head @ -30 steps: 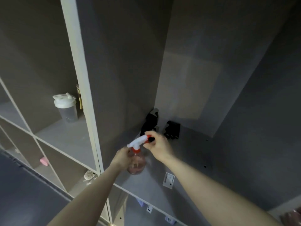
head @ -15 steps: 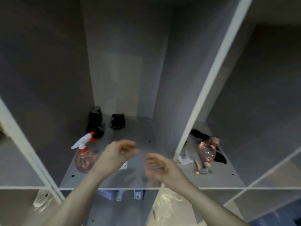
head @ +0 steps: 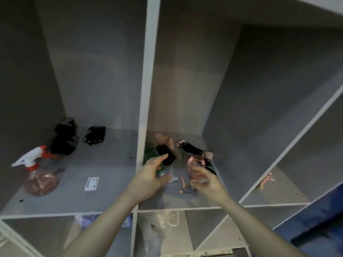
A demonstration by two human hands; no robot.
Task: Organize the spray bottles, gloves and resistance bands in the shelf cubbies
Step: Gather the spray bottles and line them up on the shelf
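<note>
A pink spray bottle with a white and red trigger stands in the left cubby, near two black gloves at the back. In the middle cubby my right hand is shut on a second pink bottle that has no trigger head on it. My left hand reaches in beside it, fingers apart, thumb against a black glove that lies on a green band. Another black fingerless glove lies behind the bottle.
A white upright divider separates the two cubbies. A white label is stuck to the left shelf floor. Small pink pieces lie by my right hand. The right cubby holds a pink item. Clear plastic bags fill the cubby below.
I let go of the first spray bottle in the left cubby. The view swung right, both hands moved into the middle cubby, and my right hand took hold of the second pink bottle.
</note>
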